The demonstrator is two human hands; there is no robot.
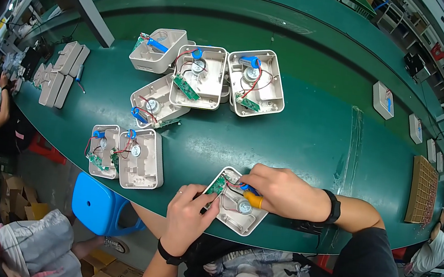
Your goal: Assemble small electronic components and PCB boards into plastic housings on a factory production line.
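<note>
A white plastic housing (pixel 245 225) lies tilted at the near table edge in front of me. Inside it are a green circuit board (pixel 219 185), a round metal-backed speaker (pixel 244 206) and thin wires. My left hand (pixel 190 211) grips the housing's left wall, its fingertips beside the board. My right hand (pixel 279 191) is closed at the far right side of the housing, on a blue cylindrical battery (pixel 249 189) that its fingers partly cover. A yellow covering or object (pixel 253 199) shows at its fingertips; I cannot tell which.
Several similar housings (pixel 212 101) with boards, batteries and wires stand across the green table (pixel 298 148), others (pixel 142 181) at the left. Further housings (pixel 384 101) line the far right, near a brown tray (pixel 422 191). A blue stool (pixel 94 206) stands at lower left; people work at both sides.
</note>
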